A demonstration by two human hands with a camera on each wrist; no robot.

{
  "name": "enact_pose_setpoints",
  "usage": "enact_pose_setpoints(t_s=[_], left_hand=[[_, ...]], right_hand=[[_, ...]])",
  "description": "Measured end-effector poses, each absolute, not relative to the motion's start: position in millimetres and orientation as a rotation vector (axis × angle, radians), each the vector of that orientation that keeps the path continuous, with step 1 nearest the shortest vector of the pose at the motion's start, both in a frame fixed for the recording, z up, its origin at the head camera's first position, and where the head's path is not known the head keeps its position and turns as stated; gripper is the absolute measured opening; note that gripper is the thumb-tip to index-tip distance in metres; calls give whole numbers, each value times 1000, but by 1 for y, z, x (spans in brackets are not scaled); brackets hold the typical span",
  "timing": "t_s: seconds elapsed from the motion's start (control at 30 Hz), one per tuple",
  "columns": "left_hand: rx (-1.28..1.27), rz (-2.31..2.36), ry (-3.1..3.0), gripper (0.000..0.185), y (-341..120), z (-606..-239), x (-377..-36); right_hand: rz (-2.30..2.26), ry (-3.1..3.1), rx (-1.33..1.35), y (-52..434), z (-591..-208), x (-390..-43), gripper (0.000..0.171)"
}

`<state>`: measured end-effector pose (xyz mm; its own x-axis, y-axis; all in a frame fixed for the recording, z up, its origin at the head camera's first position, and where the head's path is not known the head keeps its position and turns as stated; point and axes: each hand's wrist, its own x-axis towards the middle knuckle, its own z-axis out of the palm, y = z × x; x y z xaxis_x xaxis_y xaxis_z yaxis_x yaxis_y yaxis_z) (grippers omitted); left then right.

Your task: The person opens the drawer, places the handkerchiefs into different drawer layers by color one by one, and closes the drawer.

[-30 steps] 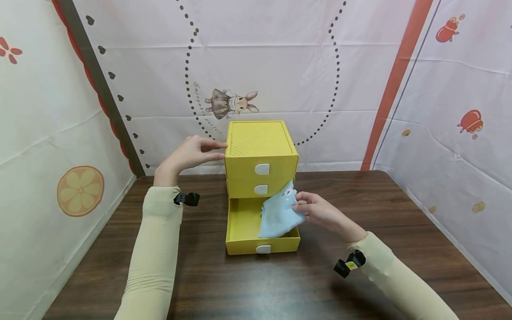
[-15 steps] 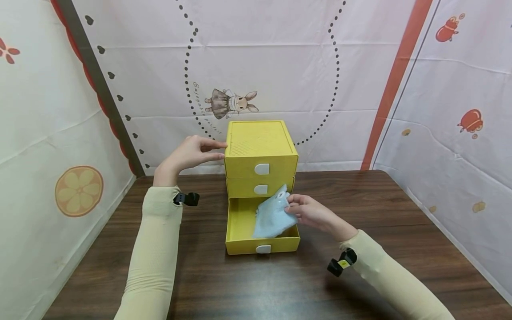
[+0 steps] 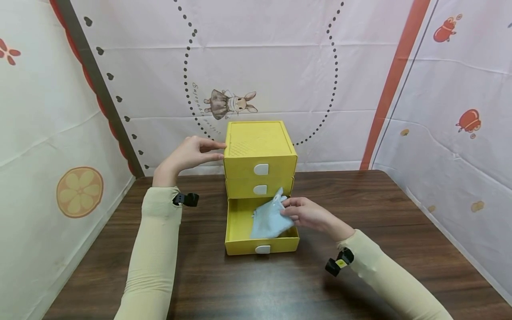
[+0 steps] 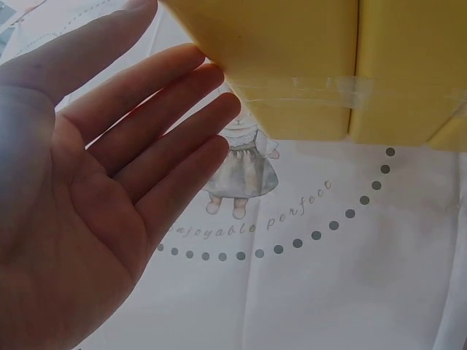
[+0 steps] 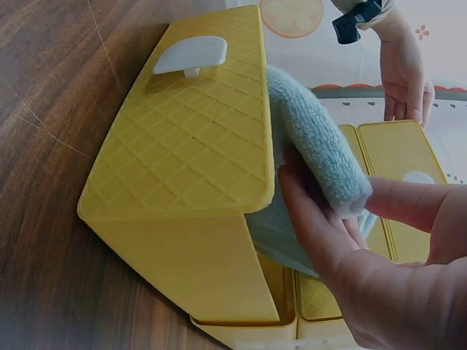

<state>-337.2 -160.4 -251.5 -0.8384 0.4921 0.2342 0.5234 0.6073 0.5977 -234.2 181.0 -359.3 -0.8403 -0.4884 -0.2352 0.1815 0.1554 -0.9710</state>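
A yellow drawer cabinet (image 3: 260, 138) of three stacked drawers stands mid-table, its bottom drawer (image 3: 240, 222) pulled out. Straight fingertips of my left hand (image 3: 188, 154) touch the upper left side of the cabinet; the left wrist view shows that palm with nothing in it. My right hand (image 3: 310, 215) pinches a light blue towel (image 3: 267, 222) between thumb and fingers over the right part of the open drawer. The towel hangs into the drawer, with one corner sticking up in front of the middle drawer. In the right wrist view its folded, fluffy edge (image 5: 321, 146) lies between thumb and fingers.
The two upper drawers are closed, each with a white tab handle (image 3: 261, 169). The dark wooden table (image 3: 248, 284) spreads in front. A printed white cloth (image 3: 272, 80) hangs behind and at both sides.
My right hand has moved left and slightly inward with the towel, which now sits lower and deeper in the open drawer. The left hand stays against the cabinet.
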Motion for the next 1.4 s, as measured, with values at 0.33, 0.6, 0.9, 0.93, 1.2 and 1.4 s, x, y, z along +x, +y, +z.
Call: enact_pose_setpoints(t_s=[0.33,0.6,0.9,0.93,1.2,1.4], left_hand=[[-873,-1030,-2786,47,-161,-254,-340],[-873,-1049,-2780,48,-160,-253,-340],[-882,-1045,-2774,49,-160,-251,-339],[-881,-1046,-2775,49,-160,-251,-339],[-874,-1051,-2783,48,-161,-251,-338],[-875,-1049,-2780,47,-161,-252,-338]], right_hand=[[-1520,2132,-294,179,-358,-235,40],[-1468,2152,-284,170,-363,-242,40],[-1430,2148,-255,163,-368,-248,37],[-1428,2149,-255,162,-368,-248,37],[-1365,2303,-202,157,-371,-248,39],[-1220,2521,-177,160,-366,-242,37]])
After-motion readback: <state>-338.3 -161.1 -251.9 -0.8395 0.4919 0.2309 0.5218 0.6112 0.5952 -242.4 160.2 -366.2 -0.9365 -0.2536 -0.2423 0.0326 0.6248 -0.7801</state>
